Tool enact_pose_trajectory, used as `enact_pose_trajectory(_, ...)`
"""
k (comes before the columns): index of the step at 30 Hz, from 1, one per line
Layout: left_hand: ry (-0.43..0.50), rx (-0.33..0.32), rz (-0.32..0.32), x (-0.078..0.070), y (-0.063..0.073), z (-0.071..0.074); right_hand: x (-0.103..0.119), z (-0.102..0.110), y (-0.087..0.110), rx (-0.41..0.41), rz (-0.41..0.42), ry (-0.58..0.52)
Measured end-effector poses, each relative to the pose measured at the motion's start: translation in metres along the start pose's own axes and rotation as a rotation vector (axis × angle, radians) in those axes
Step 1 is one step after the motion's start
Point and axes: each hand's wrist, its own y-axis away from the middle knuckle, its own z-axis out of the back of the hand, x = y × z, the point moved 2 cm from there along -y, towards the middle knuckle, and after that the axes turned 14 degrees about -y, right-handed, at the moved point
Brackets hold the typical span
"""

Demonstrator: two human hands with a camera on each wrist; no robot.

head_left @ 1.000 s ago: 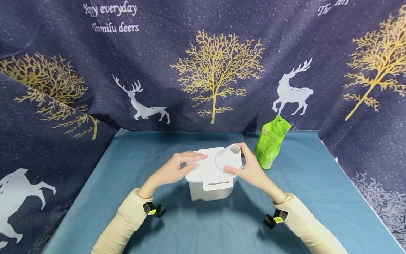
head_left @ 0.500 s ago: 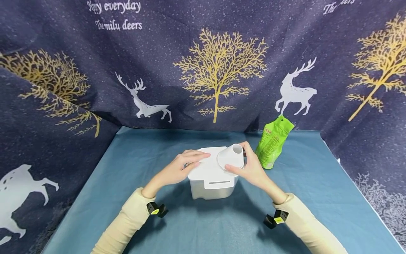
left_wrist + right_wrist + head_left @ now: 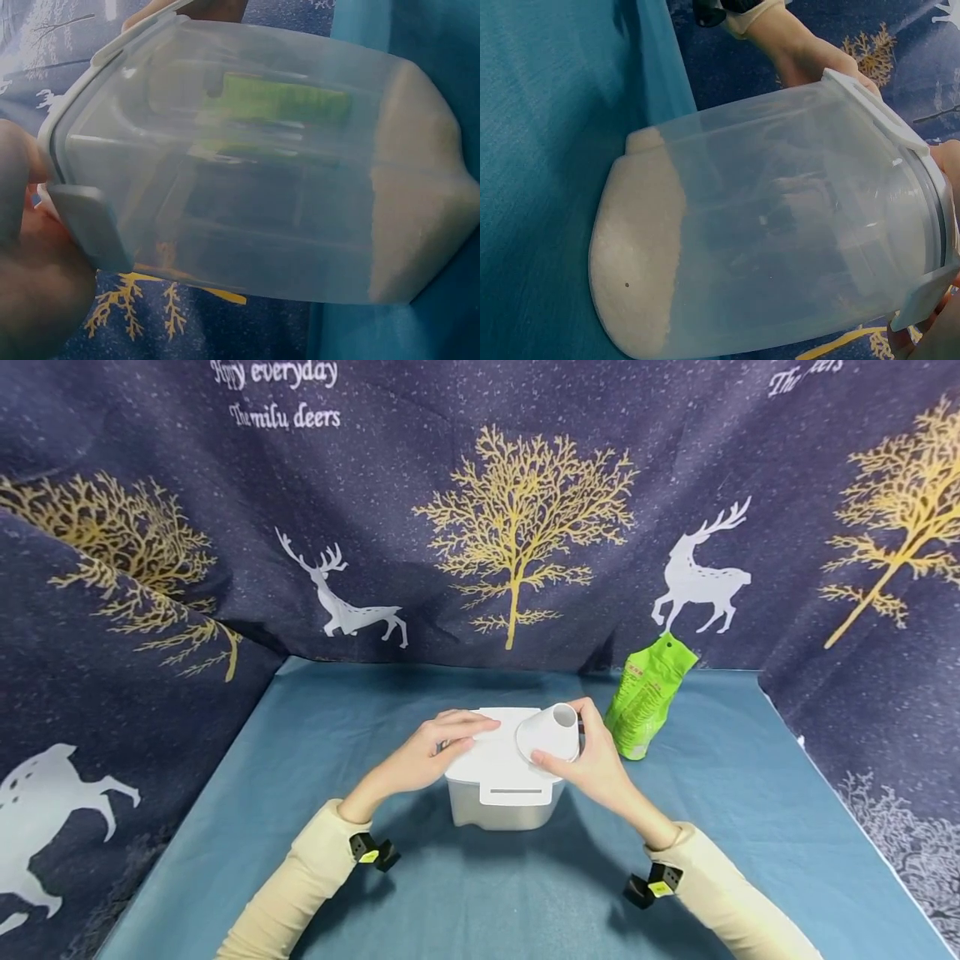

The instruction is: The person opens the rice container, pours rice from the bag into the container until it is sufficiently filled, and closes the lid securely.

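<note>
A translucent plastic storage container (image 3: pixel 504 815) with a white lid (image 3: pixel 491 762) stands upright on the table in the head view. A white tapered cup-like piece (image 3: pixel 538 737), round-mouthed and tilted, sits on the lid's right part. My right hand (image 3: pixel 596 758) grips this piece, thumb in front and fingers behind it. My left hand (image 3: pixel 420 760) rests on the lid's left side, fingers extended over the top. Pale fine-grained filling (image 3: pixel 416 187) covers the container's bottom in the left wrist view. A side clip (image 3: pixel 926 296) hangs from the lid in the right wrist view.
A green printed pouch (image 3: pixel 647 697) stands behind and to the right of the container. Blue cloth (image 3: pixel 480 902) covers the table. A dark curtain (image 3: pixel 360 493) with deer and trees hangs along the back and sides.
The head view has shifted slightly, so the whole scene sits a little differently in the frame. Both hands keep nearly the same hold on the lid and the white piece.
</note>
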Motion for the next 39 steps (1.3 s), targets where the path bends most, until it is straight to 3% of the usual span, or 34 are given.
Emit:
enact_pose_trajectory(7,0.025,-0.093,0.017,0.0,0.001,-0.005,-0.001,-0.001,0.001,0.002,0.006,0.013)
enact_pose_trajectory(11,0.172,-0.177,0.088,-0.003,0.001,-0.005,-0.003,-0.002,0.001,0.036,0.004,0.022)
enact_pose_trajectory(15,0.302,-0.318,0.237,-0.004,0.001,-0.001,-0.003,-0.004,0.0,0.062,-0.001,-0.018)
enact_pose_trajectory(19,0.321,-0.417,0.476,-0.001,0.003,0.001,-0.003,-0.005,-0.001,0.059,-0.01,-0.064)
enact_pose_trajectory(22,0.313,-0.411,0.634,0.002,0.005,0.0,-0.002,-0.006,-0.003,0.052,-0.009,-0.092)
enact_pose_trajectory(25,0.275,-0.374,0.716,0.005,0.009,-0.004,0.011,-0.008,-0.003,0.053,-0.012,-0.105)
enact_pose_trajectory(30,0.138,-0.309,0.764,0.005,0.011,-0.006,0.04,-0.009,-0.001,0.061,-0.025,-0.112)
enact_pose_trajectory(32,0.091,-0.301,0.775,0.003,0.01,-0.006,0.041,-0.009,0.0,0.06,-0.034,-0.122)
enact_pose_trajectory(36,0.077,-0.295,0.803,0.001,0.008,-0.007,0.039,-0.01,0.0,0.059,-0.045,-0.137)
enact_pose_trajectory(39,0.134,-0.269,0.827,-0.002,0.007,-0.008,0.038,-0.01,0.001,0.057,-0.046,-0.146)
